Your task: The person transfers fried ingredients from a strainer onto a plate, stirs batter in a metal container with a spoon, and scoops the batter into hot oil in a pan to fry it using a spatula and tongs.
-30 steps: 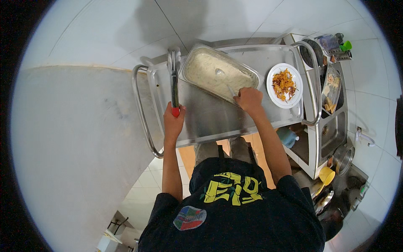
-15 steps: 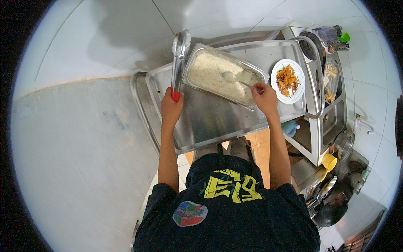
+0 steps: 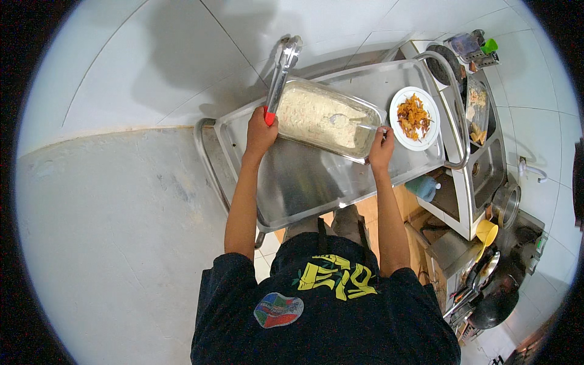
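Note:
My left hand [image 3: 261,134] is closed round the red-gripped end of metal tongs [image 3: 283,76], which point up and away past the pan's left end. A rectangular metal pan [image 3: 353,100] holds a pale, creamy mixture [image 3: 310,112] with small coloured flecks. In it lies a metal spoon [image 3: 339,120], its bowl in the mixture and its handle leaning over the pan's right end. My right hand [image 3: 381,149] pinches that handle at the rim. Just right of this hand sits a white plate [image 3: 415,146] of orange-brown fried shreds [image 3: 413,115].
All this stands on a steel trolley [image 3: 304,188] with tube handles at both ends, against a tiled wall. To the right are a sink [image 3: 488,170], a clear tray of food [image 3: 477,112], a blue-green jug [image 3: 424,187], a yellow dipper [image 3: 486,231] and a dark wok [image 3: 494,307].
My left hand and the tongs have shifted slightly right, the tongs tilting right. My right hand has dropped a little lower along the pan's right end, the spoon still in the mixture.

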Motion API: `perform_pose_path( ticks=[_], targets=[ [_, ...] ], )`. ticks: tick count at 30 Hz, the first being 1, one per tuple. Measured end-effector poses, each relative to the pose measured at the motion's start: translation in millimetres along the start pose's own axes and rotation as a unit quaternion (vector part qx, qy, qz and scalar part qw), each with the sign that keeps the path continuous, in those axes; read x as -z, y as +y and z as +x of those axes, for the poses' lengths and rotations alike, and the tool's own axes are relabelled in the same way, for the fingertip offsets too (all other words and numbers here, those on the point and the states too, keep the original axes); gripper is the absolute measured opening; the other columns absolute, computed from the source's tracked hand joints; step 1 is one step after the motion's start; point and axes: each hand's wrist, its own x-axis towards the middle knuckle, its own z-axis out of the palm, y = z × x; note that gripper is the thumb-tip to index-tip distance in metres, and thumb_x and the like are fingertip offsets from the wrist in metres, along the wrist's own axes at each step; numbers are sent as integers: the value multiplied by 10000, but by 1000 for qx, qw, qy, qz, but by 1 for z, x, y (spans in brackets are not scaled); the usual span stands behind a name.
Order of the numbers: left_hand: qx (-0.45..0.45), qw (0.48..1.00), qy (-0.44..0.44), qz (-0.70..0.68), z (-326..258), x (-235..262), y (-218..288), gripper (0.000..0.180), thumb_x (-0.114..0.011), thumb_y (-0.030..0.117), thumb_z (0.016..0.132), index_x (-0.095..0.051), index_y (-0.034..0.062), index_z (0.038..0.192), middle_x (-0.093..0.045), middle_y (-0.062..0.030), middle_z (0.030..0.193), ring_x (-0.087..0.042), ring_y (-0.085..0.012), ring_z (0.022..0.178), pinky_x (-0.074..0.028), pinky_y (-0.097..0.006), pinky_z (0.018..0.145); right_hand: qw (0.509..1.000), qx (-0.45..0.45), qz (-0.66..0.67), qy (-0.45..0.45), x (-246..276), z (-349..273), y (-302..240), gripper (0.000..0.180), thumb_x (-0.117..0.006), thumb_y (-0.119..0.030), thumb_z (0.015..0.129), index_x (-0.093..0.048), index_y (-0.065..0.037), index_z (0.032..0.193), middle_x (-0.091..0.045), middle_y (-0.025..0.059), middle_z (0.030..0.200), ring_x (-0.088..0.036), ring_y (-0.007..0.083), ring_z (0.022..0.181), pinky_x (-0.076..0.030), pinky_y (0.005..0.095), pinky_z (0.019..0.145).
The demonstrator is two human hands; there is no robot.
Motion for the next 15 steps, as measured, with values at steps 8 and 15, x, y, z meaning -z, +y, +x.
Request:
perform_pose_path(
  ticks=[8, 15],
  targets=[
    [-46, 996, 60, 42, -20, -16, 0, 260, -634, 109, 853, -557, -25, 1063, -624, -249, 969, -623, -418, 906, -492, -459, 794, 996, 67, 19, 59, 1, -14, 5, 193, -481, -187, 1025, -536, -2, 1036, -528, 91, 727, -498, 170, 643, -433, 340, 604],
    [-13, 999, 36, 23, -98, -2, 63, 210, -638, 110, 862, -545, -13, 1005, -614, -216, 876, -611, -402, 807, -487, -437, 728, 998, 14, 66, 22, 82, -51, 21, 185, -486, -186, 1033, -534, -7, 1028, -539, 51, 834, -477, 104, 758, -421, 283, 662]
  ],
)
